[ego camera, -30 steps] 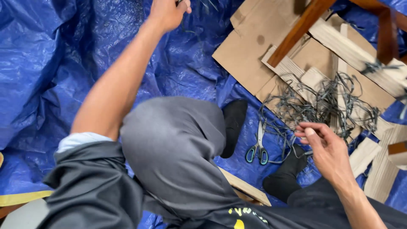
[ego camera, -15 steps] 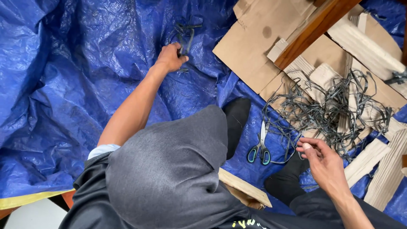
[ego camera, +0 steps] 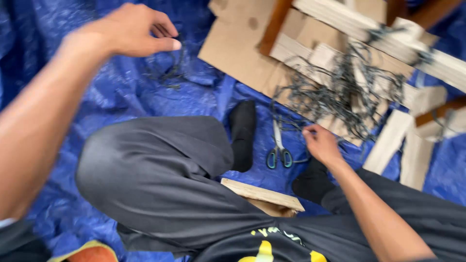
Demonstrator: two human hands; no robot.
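Note:
My left hand (ego camera: 128, 29) hovers raised over the blue tarp (ego camera: 73, 121), fingers loosely curled and holding nothing. Just beyond it a small bundle of dark wire pieces (ego camera: 170, 68) lies on the tarp. My right hand (ego camera: 320, 143) rests at the near edge of a tangled pile of dark wire (ego camera: 340, 92) and pinches a thin strand of it. Scissors with teal handles (ego camera: 279, 153) lie shut on the tarp just left of that hand, beside my black-socked foot (ego camera: 242, 133).
Brown cardboard (ego camera: 238, 48) lies under the wire pile, with pale wooden slats (ego camera: 398, 140) and a darker wooden bar (ego camera: 274, 24) around it. A wooden block (ego camera: 262, 196) sits under my bent grey-trousered leg (ego camera: 155, 170). The view is blurred.
My left hand has pulled back from the small wire bundle on the tarp toward me. My right hand has stayed at the edge of the wire pile.

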